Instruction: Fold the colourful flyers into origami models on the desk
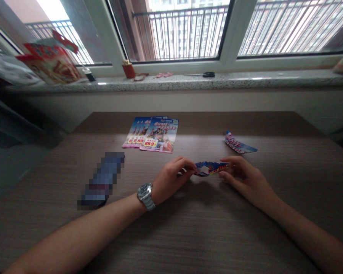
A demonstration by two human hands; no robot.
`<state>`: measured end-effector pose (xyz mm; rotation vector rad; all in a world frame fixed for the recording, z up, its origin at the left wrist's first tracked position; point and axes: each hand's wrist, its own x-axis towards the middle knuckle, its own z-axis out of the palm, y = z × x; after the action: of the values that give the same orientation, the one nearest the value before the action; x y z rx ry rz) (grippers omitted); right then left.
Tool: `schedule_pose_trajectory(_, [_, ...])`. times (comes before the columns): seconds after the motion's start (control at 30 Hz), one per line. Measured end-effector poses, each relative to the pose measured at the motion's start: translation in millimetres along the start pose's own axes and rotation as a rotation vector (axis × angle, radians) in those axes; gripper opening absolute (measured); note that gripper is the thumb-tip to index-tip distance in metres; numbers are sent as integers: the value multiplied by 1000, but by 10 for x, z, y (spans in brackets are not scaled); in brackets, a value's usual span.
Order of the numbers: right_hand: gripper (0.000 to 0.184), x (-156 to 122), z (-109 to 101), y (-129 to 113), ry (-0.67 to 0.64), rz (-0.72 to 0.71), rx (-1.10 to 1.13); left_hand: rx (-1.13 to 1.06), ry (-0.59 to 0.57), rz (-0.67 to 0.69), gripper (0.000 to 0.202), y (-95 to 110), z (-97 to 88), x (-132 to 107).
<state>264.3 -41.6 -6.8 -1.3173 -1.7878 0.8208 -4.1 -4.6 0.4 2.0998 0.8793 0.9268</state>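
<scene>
A small folded piece of printed flyer paper point(210, 168), blue and red, is held just above the wooden table point(188, 236) between both hands. My left hand point(173, 179), with a metal watch on its wrist, pinches the paper's left end. My right hand point(241, 176) pinches its right end with fingertips closed on the edge. Both forearms reach in from the near edge of the table.
A stack of flat blue flyers point(153, 134) lies further back on the table. A folded flyer piece point(238, 144) lies at right. A blurred dark object point(101, 182) sits at left. The stone windowsill point(246, 80) holds scissors point(207, 74), a red cup point(128, 70) and a red bag point(53, 62).
</scene>
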Motion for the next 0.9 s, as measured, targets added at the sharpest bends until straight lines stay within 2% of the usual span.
schedule_pose_trajectory(0.2, [34, 144, -313, 189, 370, -66, -368, -6, 2, -7, 10, -19, -7, -7])
schedule_pose_trajectory(0.33, [41, 221, -493, 298, 482, -101, -599, 0, 21, -6, 9, -7, -7, 0])
schedule_pose_trajectory(0.5, [43, 249, -571, 360, 490, -39, -628, 23, 5, -7, 9, -18, -6, -6])
schedule_pose_trajectory(0.63, [40, 262, -611, 457, 426, -3, -623, 42, 7, -3, 10, -24, -4, -8])
schedule_pose_trajectory(0.9, [31, 258, -591, 482, 385, 105, -485, 64, 11, 17, 9, -18, -8, -3])
